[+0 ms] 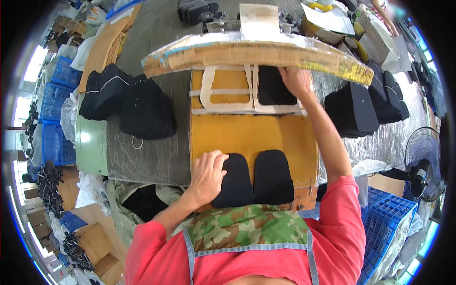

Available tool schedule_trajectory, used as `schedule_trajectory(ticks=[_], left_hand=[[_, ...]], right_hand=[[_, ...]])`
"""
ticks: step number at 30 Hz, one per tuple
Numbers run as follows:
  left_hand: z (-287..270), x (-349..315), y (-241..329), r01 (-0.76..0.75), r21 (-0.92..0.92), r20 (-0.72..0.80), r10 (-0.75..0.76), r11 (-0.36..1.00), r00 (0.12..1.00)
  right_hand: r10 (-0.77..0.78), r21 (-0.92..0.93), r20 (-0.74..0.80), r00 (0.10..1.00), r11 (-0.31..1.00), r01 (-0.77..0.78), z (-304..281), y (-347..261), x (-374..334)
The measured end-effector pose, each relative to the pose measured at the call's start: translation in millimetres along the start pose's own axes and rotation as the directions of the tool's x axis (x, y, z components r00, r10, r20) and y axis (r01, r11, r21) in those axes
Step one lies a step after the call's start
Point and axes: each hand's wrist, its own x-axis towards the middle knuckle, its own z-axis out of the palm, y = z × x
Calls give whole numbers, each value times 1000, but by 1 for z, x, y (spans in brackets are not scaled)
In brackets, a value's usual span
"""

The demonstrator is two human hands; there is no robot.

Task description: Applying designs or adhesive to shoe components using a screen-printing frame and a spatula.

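On a yellow-brown board [254, 130] lie two rounded black fabric pieces [232, 180] [274, 178] near my body. My left hand [207, 175] is at the upper left edge of the left one, its bent fingers closed on that edge. Farther up, another black fabric piece [275, 88] lies flat inside the right opening of a white template [206, 90]. My right hand [295, 81] reaches under a raised wood-edged frame [256, 54] and grips the upper right corner of that piece; the frame partly hides the fingers. Yellow board shows through the template's left opening.
Stacks of black pieces stand on the left [147, 107] and right [351, 109] of the board. A fan [420, 173] stands at the far right, above blue crates [387, 228]. More blue crates [57, 109] line the left. The frame's metal hinge mount [259, 23] is at the back.
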Motion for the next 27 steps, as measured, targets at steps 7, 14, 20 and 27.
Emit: schedule_trajectory(ticks=[7, 14, 20, 27], left_hand=[[11, -10, -6, -176, 86, -182, 189, 981, 965], [1, 10, -15, -229, -207, -132, 204, 951, 970], [-29, 46, -24, 46, -618, -216, -226, 785, 950], [-22, 187, -87, -38, -383, -377, -118, 923, 919]], right_hand=[[-241, 12, 53, 969, 970, 241, 13, -31, -32], [-96, 31, 109, 989, 995, 94, 19, -36, -27], [-40, 1, 151, 988, 999, 41, 17, -37, -34], [-105, 1, 298, 949, 994, 110, 1, -24, -35]])
